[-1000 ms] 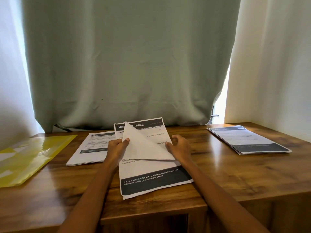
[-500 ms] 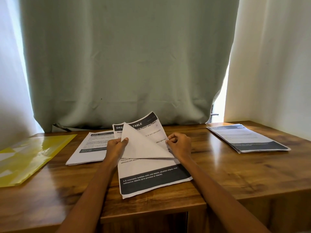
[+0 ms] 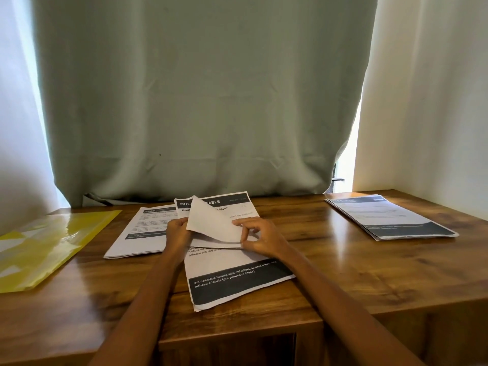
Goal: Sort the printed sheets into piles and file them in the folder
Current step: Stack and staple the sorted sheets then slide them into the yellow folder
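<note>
A stack of printed sheets [image 3: 232, 281] with black header and footer bands lies in the middle of the wooden table [image 3: 343, 268]. My left hand [image 3: 177, 237] grips a folded-back top sheet [image 3: 211, 224], its blank back facing me. My right hand [image 3: 260, 237] pinches the folded edges of the sheets at the right of the fold. A second pile [image 3: 140, 231] lies just left of the stack. A third pile [image 3: 390, 216] lies at the far right. The yellow plastic folder [image 3: 45, 244] rests flat at the table's left end.
A grey-green curtain [image 3: 200, 101] hangs behind the table, with white curtains at both sides. The table's front edge runs close below the middle stack, with a dark opening [image 3: 232, 350] under it.
The upper half of a sheet that stood raised has dropped back flat on the stack. My right hand has shifted left onto the fold and now pinches it. My left hand keeps its grip.
</note>
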